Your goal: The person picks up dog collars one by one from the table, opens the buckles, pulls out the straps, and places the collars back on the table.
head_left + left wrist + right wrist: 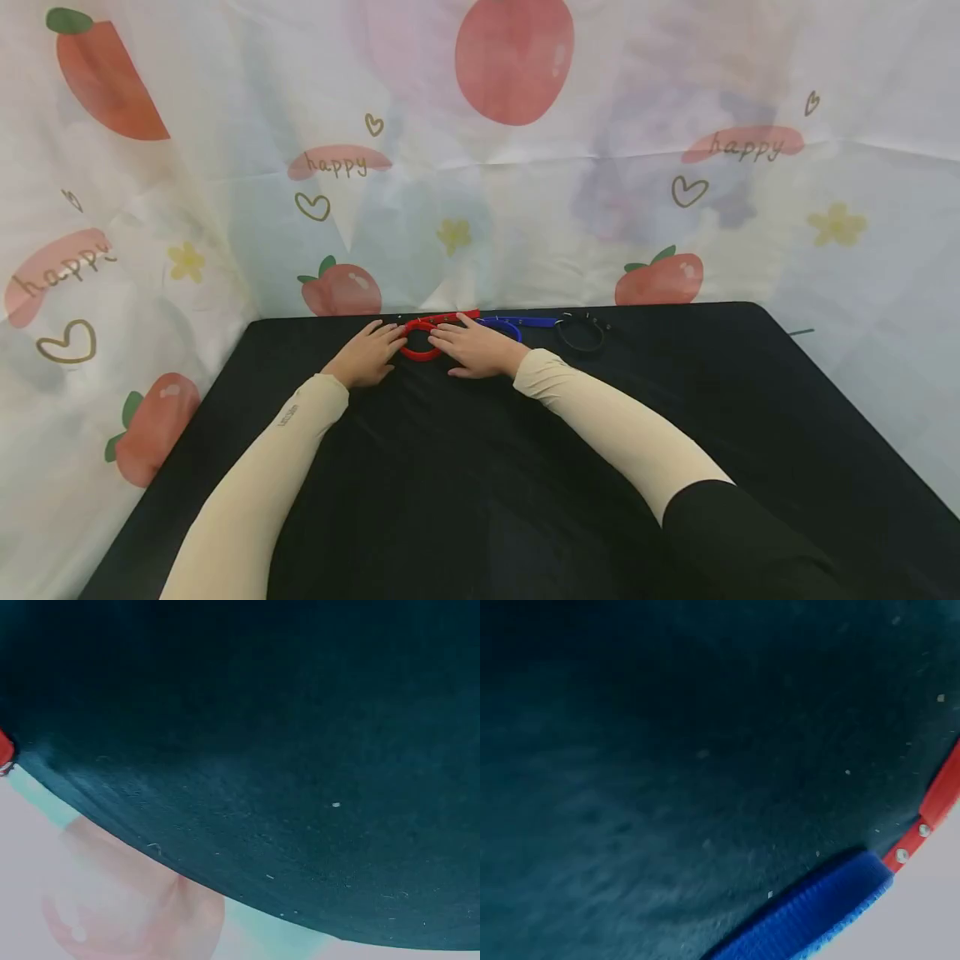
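A red collar (422, 355), buckled into a loop with its strap end pointing right, lies at the table's far edge. My left hand (366, 357) is flat and spread, its fingertips at the loop's left side. From the other side, the fingers of my right hand (480, 348) reach the loop's right side, fairly straight. Partly behind that hand lies a blue collar (528, 322). In the right wrist view, the blue collar (802, 915) meets the studded red collar (911, 844). Only a scrap of the red collar (6, 748) enters the left wrist view. Neither wrist view shows fingers.
A black collar (587, 351) with a metal buckle lies right of the blue one. Black cloth covers the table (465, 492). A printed white curtain (525, 208) hangs directly behind the table and along its sides.
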Available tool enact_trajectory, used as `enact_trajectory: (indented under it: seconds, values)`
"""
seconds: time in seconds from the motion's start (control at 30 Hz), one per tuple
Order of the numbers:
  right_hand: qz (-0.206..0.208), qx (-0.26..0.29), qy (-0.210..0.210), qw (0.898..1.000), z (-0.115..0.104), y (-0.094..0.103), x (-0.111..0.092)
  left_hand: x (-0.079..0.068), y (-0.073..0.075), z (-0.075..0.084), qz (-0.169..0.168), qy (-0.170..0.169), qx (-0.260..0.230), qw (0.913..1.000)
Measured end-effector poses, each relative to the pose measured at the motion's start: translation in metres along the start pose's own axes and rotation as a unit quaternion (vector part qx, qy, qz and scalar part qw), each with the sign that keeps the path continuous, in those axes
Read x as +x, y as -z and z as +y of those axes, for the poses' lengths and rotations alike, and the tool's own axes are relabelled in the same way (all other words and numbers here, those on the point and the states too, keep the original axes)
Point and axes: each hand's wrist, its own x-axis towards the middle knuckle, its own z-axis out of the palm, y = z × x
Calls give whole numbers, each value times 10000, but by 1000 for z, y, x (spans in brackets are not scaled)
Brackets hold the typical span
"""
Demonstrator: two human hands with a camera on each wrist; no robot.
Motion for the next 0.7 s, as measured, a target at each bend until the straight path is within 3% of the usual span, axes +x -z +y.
enact_trajectory:
  seconds: [0.3, 0.7]
  values:
    - [-205, -329, 8, 9992, -4, -15, 22, 11, -15, -7, 541, -435, 175, 9974]
    - [345, -667, 16, 9972, -4, -14, 34, 21, -17, -8, 1212, -532, 307, 9907]
